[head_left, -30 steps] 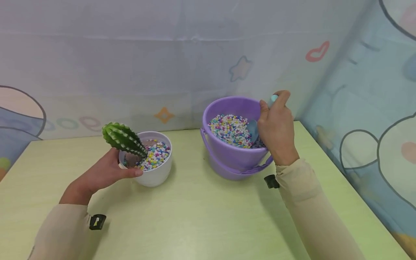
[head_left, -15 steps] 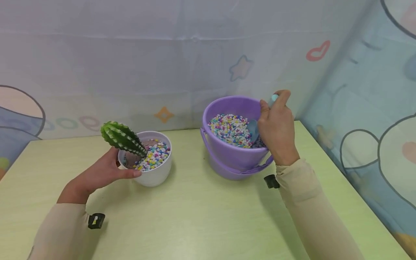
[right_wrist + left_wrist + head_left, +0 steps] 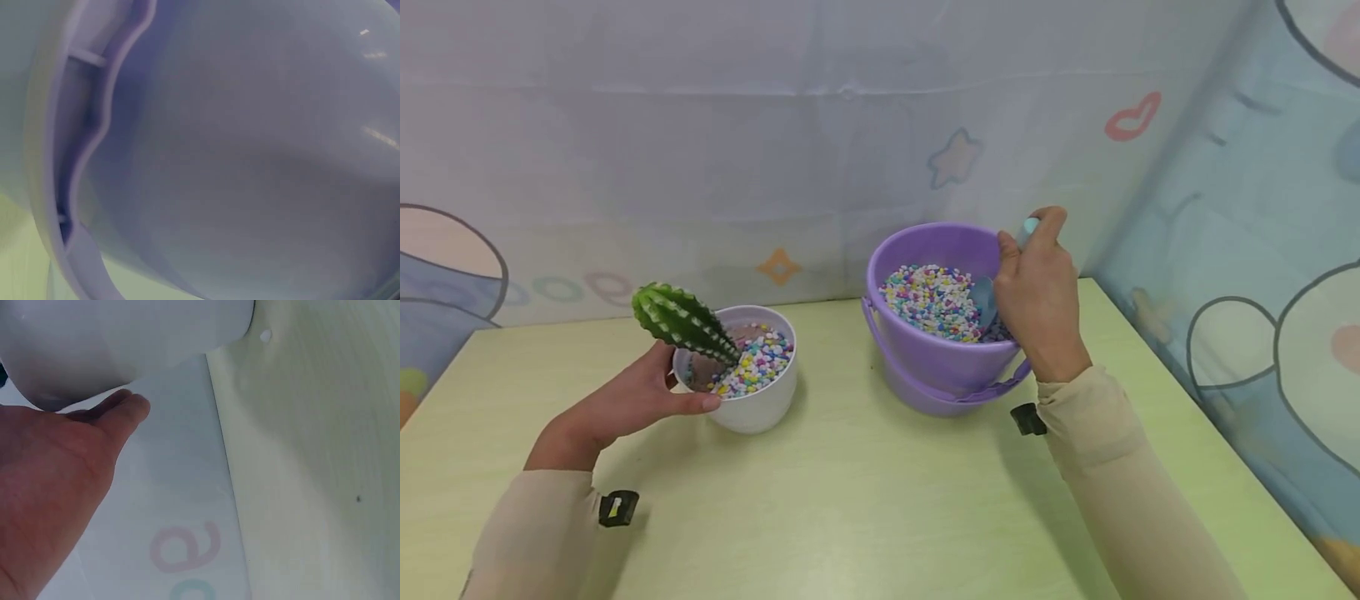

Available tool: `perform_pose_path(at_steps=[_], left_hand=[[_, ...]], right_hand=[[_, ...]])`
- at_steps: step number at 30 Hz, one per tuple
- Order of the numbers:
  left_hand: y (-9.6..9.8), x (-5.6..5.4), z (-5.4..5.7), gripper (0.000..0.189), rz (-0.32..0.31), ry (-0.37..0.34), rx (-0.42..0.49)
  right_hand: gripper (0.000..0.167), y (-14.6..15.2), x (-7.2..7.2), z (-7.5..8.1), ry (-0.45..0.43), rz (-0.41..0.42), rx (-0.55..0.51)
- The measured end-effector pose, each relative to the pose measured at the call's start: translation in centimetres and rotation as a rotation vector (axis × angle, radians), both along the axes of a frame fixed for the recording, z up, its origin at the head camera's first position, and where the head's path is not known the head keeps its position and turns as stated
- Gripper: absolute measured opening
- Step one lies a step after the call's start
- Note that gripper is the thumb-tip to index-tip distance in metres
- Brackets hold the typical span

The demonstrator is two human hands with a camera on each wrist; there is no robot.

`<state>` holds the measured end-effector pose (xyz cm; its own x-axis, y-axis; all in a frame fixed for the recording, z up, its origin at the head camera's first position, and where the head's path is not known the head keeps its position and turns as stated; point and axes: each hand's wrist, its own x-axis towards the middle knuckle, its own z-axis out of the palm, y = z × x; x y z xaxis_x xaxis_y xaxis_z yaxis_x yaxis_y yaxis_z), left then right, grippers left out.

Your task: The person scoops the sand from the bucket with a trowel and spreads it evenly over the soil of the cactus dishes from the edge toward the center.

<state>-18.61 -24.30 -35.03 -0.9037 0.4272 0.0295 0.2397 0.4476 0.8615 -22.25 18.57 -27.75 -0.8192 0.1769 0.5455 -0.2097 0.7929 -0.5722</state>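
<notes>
On the left of the head view stands a white plant pot with a green cactus leaning left out of it. Colourful pebbles cover part of the brown surface inside. My left hand holds the pot from its left side, thumb along the front rim and fingers behind; the left wrist view has those fingers under the pot's curved wall. My right hand grips the light blue handle of a small shovel, whose blade dips into the pebbles in a purple bucket.
Both containers stand on a pale yellow-green table, the bucket to the pot's right. Its purple handle hangs down on the near side. A printed cloth rises along the table's back edge, and another borders the right.
My left forearm has shifted slightly left and the thumb has slid a little left along the pot's rim. The right hand and shovel look almost unchanged.
</notes>
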Motion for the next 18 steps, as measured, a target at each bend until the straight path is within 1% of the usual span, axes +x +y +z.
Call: perform_pose_path(at_steps=[5,11,18], left_hand=[[0.6,0.3,0.3,0.089,0.030,0.054,0.009],[1.6,0.4,0.4,0.092,0.063,0.071,0.002],[1.9,0.4,0.1,0.085,0.042,0.091,0.020]], right_hand=[[0.035,0.0,0.0,0.0,0.001,0.000,-0.001],[0.034,0.0,0.0,0.0,0.005,0.007,-0.009],[0.036,-0.1,0.0,0.0,0.007,0.007,-0.006]])
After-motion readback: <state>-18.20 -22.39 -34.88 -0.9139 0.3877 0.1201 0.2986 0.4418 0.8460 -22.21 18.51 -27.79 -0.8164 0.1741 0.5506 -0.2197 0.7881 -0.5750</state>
